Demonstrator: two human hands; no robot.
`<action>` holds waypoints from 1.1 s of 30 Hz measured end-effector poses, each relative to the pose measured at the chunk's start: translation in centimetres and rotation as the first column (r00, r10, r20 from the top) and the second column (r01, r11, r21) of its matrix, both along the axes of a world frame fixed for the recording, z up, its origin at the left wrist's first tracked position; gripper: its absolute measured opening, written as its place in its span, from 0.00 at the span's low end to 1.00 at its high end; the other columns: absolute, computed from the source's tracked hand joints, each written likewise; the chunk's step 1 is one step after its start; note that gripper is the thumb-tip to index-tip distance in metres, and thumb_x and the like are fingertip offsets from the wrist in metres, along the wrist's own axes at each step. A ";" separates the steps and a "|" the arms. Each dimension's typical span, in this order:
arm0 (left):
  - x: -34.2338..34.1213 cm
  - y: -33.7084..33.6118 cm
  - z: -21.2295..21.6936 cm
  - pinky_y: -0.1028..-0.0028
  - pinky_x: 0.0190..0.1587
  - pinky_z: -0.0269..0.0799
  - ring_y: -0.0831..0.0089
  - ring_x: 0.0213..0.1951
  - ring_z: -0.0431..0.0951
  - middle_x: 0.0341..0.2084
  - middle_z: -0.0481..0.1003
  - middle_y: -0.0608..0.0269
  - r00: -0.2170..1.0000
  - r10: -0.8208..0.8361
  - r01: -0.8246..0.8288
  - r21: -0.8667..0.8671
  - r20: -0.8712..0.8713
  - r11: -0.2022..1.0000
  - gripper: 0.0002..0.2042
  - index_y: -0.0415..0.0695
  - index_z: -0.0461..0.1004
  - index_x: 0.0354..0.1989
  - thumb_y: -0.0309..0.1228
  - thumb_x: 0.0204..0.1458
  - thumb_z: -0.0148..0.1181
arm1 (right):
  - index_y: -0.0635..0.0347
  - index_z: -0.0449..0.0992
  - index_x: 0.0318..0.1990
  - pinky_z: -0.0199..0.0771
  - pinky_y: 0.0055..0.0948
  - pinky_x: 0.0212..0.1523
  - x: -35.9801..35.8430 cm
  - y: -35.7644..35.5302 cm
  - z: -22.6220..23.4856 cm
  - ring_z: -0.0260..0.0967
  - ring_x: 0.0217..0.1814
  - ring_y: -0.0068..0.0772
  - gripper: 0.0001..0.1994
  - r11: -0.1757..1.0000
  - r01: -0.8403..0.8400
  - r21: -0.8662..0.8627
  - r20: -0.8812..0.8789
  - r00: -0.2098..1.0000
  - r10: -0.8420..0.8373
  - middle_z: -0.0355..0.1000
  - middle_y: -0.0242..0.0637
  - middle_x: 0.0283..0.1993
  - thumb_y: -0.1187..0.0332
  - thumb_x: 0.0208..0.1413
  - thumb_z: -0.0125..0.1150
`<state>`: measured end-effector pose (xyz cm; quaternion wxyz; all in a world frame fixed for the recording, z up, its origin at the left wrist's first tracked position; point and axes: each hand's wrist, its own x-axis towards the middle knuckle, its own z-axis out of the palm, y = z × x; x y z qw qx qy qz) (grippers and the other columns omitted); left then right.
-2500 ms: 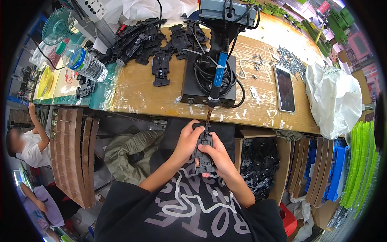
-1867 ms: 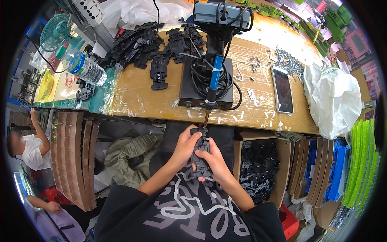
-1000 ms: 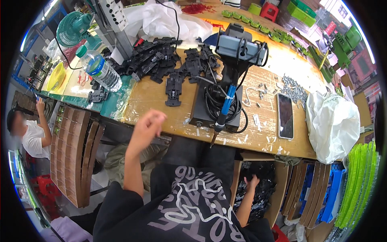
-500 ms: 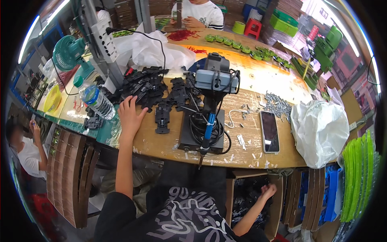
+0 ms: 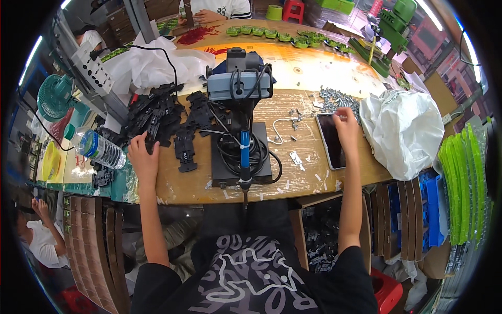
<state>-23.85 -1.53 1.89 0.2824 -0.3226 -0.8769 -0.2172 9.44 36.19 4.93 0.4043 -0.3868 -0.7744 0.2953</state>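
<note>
where the right hand (image 5: 346, 131) is, a phone (image 5: 328, 141) lies; bag (image 5: 402, 138) beside.

Bright tube lights (image 5: 428, 14), red stool (image 5: 294, 4)

The person wears a black T-shirt (image 5: 209, 303), cut loose, with short wide sleeves (image 5: 152, 290) that end near the elbows. Its front carries a big print — staggered rows of grey, rounded lettering (image 5: 230, 242), with a thick whitish line (image 5: 225, 272) winding through them in uneven bends. Black cloth (image 5: 266, 220) covers the lap, too dark to show seams. Both forearms (image 5: 151, 220) are bare — likewise the left hand (image 5: 144, 159) and the right hand (image 5: 346, 130).
</note>
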 end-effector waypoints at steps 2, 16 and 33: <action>-0.1 0.2 0.1 0.66 0.42 0.56 0.64 0.41 0.63 0.37 0.63 0.63 1.000 -0.002 0.002 0.001 0.025 1.000 0.19 0.46 0.66 0.43 0.35 0.40 0.58 | 0.64 0.66 0.34 0.65 0.30 0.33 -1.8 2.7 -0.4 0.66 0.33 0.37 0.09 0.997 -0.006 0.072 0.150 0.989 -0.004 0.68 0.43 0.33 0.72 0.43 0.53; 0.0 -0.6 0.8 0.74 0.35 0.63 0.64 0.31 0.67 0.27 0.67 0.56 0.981 -0.086 0.001 0.440 0.173 0.898 0.08 0.35 0.68 0.34 0.25 0.47 0.47 | 0.63 0.71 0.26 0.63 0.36 0.36 -5.3 6.5 -2.9 0.64 0.34 0.44 0.05 0.930 0.016 0.368 0.443 0.876 -0.191 0.67 0.46 0.28 0.75 0.39 0.51; 8.2 -1.2 4.0 0.84 0.18 0.52 0.85 0.19 0.57 0.20 0.57 0.71 0.344 -0.841 -0.367 0.884 0.419 0.290 0.20 0.42 0.57 0.48 0.44 0.54 0.37 | 0.62 0.67 0.21 0.61 0.40 0.33 -4.6 6.8 -3.1 0.61 0.29 0.49 0.04 0.887 0.006 0.461 0.375 0.905 -0.201 0.64 0.47 0.24 0.80 0.38 0.45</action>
